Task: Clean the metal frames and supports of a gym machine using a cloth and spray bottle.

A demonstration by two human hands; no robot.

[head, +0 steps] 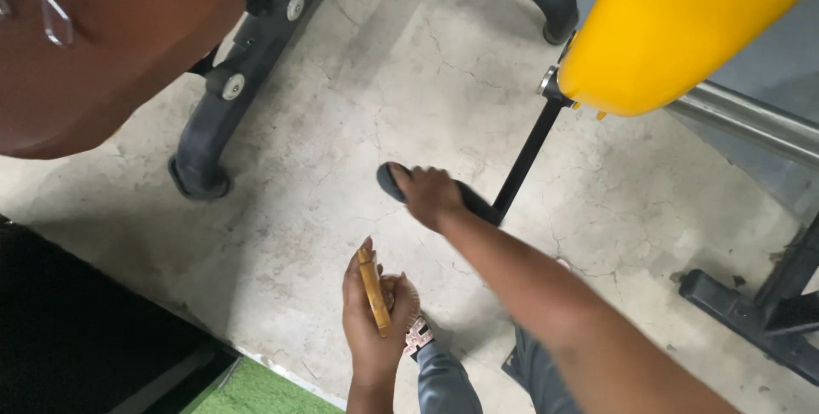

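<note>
Floor first: cracked concrete floor (358, 81), with a black mat (77, 329) and a strip of green turf (256, 393) at the lower left edge.

Far left, a brown rounded shape (111, 47) fills the top corner, too close to the lens to tell what it is. Just beside it runs a black machine leg (247, 64) with bolt heads, its rounded foot planted on the concrete, presumably to steady the frame.

Centre bottom, your left hand (375, 320). Its grip is closed around a flat wooden stick (374, 290), held upright in the fist so the length stands along the palm and the top pokes past the fingers. A second small object seems tucked behind it, but it is too hidden to name. A beaded band (418, 335) sits at the wrist.

Above and slightly right, your right hand (431, 196). Fingers are curled over a black padded handle (394, 182), wrapped shut from above. That hold suits pressing or swinging the part. The handle joins a thin black rod (525, 158) rising toward the upper right.

Rod meets a yellow guard (682, 21), next to a bare steel bar (751, 128) running off right.

Far right, a black base frame (759, 311) rests on the floor, well apart from both hands.
</note>
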